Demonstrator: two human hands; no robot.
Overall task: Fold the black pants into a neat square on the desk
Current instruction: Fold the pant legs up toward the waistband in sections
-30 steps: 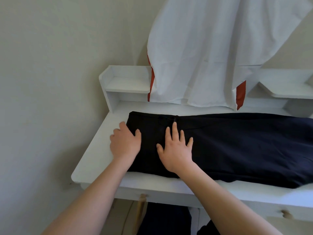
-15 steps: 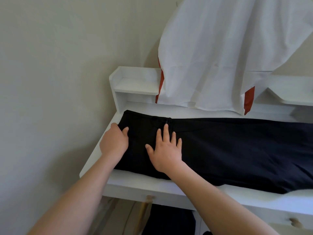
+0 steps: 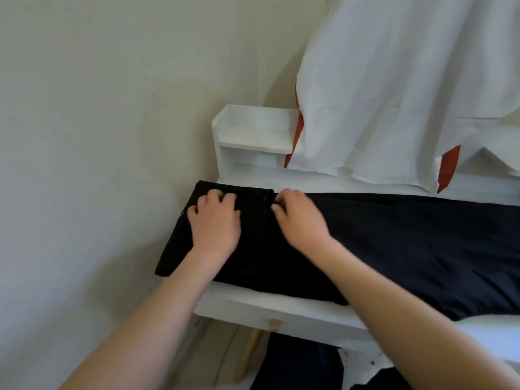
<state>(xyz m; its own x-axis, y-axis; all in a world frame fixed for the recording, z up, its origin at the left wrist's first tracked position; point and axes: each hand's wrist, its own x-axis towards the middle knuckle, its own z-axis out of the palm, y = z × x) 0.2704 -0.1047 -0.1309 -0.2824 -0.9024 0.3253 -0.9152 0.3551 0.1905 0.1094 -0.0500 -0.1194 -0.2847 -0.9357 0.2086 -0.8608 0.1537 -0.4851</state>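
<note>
The black pants (image 3: 394,243) lie flat and lengthwise across the white desk (image 3: 281,309), running off the right edge of the view. Their waist end is at the left and hangs a little past the desk's left side. My left hand (image 3: 215,220) rests on the waist end, with its fingers curled into the fabric at the far edge. My right hand (image 3: 298,218) is beside it to the right. Its fingers curl on the same far edge, next to the button.
A white hutch shelf (image 3: 253,136) stands at the desk's back left. A white cloth with red strips (image 3: 394,94) hangs over the back down to the desk. The wall (image 3: 98,136) is close on the left. A drawer knob (image 3: 274,323) sticks out below the front edge.
Both hands went from lying flat on the pants to the far edge, where the fingers curled. The waist end has slid left and now overhangs the desk's side.
</note>
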